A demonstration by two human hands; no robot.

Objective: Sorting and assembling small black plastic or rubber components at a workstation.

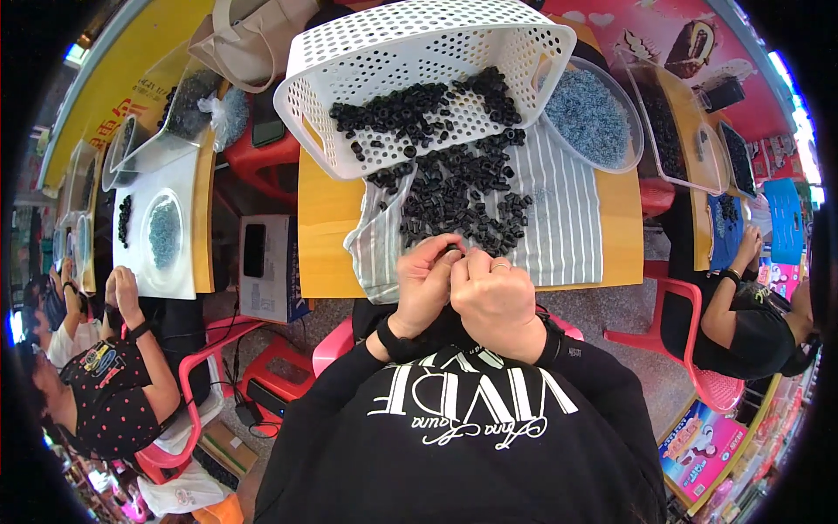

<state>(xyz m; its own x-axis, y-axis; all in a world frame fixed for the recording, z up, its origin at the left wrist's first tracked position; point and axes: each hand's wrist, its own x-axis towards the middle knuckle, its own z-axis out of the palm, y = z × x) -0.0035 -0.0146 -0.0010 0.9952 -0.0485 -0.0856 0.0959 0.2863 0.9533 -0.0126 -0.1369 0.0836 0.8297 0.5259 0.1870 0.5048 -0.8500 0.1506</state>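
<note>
The left hand (426,284) and right hand (497,301) meet with fingers curled in; whether the tips pinch anything cannot be told. The heap of black parts (447,199) lies straight ahead, just beyond both, its short pieces pointing every way. It spreads over a striped cloth (569,214) on the counter (327,231), near a white basket (305,118), with co-workers (109,384) either side.

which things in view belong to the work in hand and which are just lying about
Seemingly part of the work:
small black cylindrical pieces
white perforated plastic basket
grey-and-white striped cloth
probably the small blue-grey pieces in a clear round plastic tub

Seemingly just lying about:
beige soft handbag with straps
black rectangular phone
</note>
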